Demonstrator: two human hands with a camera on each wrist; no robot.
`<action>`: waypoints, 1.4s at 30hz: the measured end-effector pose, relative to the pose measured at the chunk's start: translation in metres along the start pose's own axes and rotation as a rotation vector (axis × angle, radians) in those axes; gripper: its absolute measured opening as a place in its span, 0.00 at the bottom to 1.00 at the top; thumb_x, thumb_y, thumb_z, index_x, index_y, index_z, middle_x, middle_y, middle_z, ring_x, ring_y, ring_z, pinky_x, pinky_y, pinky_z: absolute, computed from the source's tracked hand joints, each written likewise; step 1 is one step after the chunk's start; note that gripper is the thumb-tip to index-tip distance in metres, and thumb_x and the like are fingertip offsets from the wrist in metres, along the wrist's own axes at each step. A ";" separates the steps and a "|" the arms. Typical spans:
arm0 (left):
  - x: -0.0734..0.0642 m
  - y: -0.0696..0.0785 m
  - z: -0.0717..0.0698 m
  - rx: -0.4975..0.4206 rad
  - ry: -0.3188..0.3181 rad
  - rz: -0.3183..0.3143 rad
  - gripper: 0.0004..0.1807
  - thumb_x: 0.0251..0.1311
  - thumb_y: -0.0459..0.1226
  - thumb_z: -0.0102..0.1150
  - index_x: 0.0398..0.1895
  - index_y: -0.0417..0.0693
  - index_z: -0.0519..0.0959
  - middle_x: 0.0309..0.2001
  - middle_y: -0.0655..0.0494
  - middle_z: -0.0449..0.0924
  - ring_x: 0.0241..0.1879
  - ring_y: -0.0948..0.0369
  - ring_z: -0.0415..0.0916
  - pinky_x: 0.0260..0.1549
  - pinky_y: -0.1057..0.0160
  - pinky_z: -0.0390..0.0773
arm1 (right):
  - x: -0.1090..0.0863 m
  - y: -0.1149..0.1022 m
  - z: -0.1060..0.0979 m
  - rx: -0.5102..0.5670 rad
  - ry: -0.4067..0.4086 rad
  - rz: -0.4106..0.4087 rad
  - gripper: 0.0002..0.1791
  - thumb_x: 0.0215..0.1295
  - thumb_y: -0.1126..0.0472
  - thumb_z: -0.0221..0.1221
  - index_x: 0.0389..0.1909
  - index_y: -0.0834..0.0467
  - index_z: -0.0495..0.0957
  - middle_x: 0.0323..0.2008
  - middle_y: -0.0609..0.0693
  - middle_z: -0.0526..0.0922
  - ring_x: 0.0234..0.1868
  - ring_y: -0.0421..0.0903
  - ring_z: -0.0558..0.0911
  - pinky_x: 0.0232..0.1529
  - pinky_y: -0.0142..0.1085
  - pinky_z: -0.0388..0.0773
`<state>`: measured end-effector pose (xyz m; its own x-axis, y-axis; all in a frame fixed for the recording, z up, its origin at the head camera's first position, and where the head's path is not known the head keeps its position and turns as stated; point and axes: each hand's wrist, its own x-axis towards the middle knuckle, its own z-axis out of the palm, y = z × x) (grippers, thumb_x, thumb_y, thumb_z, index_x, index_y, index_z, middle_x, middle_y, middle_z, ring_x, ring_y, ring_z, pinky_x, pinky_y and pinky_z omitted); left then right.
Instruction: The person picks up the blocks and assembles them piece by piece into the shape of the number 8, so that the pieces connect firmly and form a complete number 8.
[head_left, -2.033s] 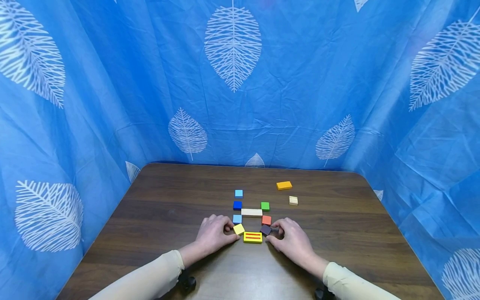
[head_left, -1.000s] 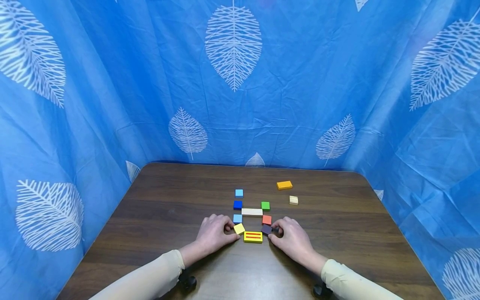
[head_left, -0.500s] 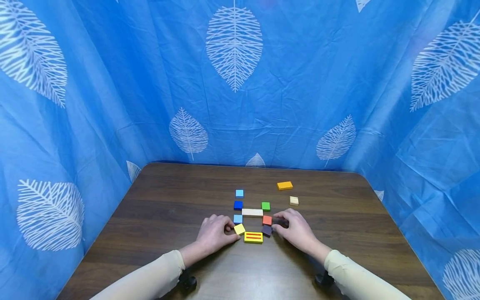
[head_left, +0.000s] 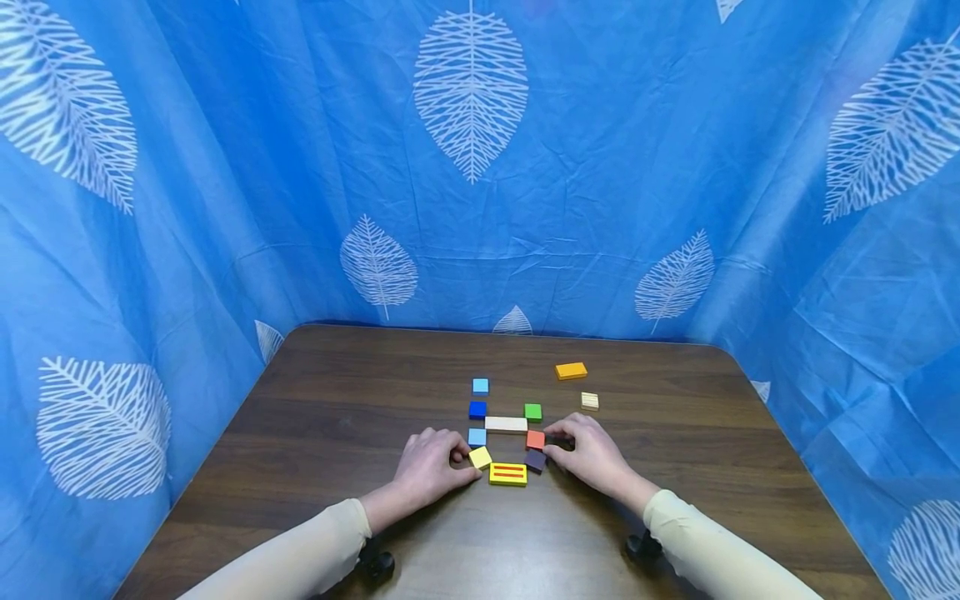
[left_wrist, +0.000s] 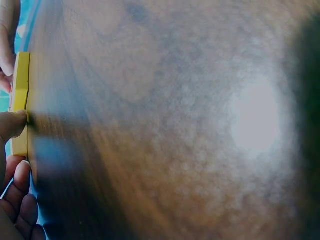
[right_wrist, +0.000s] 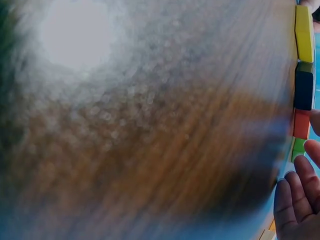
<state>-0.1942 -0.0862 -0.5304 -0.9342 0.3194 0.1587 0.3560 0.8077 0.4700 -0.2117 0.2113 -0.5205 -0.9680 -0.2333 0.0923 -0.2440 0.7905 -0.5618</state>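
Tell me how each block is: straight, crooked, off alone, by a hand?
Pale yellow block: crooked, left hand on it
Red block: straight, right hand at it
Dark block: crooked
Striped yellow block: straight
Long white block: straight
Green block: straight
Dark blue block: straight
Far light blue block: straight
Near light blue block: straight
Orange block: off alone
Small tan block: off alone

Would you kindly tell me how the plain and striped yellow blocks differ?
The striped block is longer, while the plain block looks about square. The striped block bears red lines; the plain block shows none. The plain block sits askew, whereas the striped block lies nearly straight. Both are yellow and rest on the table.
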 end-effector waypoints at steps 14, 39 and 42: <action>0.000 0.001 -0.001 -0.006 0.006 0.004 0.18 0.50 0.55 0.77 0.34 0.58 0.83 0.29 0.69 0.75 0.34 0.64 0.67 0.40 0.57 0.65 | 0.003 0.001 0.003 -0.013 0.014 -0.011 0.12 0.60 0.54 0.74 0.45 0.46 0.87 0.40 0.38 0.80 0.45 0.41 0.76 0.49 0.44 0.76; 0.001 0.000 0.000 0.001 0.011 0.010 0.17 0.49 0.55 0.77 0.33 0.59 0.83 0.28 0.70 0.75 0.33 0.65 0.67 0.40 0.57 0.65 | 0.001 0.002 0.004 -0.002 0.016 -0.049 0.13 0.60 0.56 0.73 0.46 0.47 0.87 0.40 0.38 0.81 0.44 0.41 0.76 0.47 0.43 0.76; 0.000 0.000 0.000 -0.001 0.009 0.009 0.17 0.49 0.55 0.77 0.33 0.58 0.83 0.28 0.70 0.75 0.33 0.65 0.67 0.40 0.57 0.65 | 0.001 0.002 0.003 -0.007 0.021 -0.046 0.14 0.60 0.55 0.73 0.47 0.46 0.87 0.41 0.38 0.81 0.45 0.41 0.77 0.48 0.43 0.76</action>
<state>-0.1946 -0.0860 -0.5303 -0.9310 0.3225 0.1709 0.3648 0.8043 0.4691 -0.2129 0.2112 -0.5245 -0.9568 -0.2575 0.1351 -0.2885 0.7832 -0.5507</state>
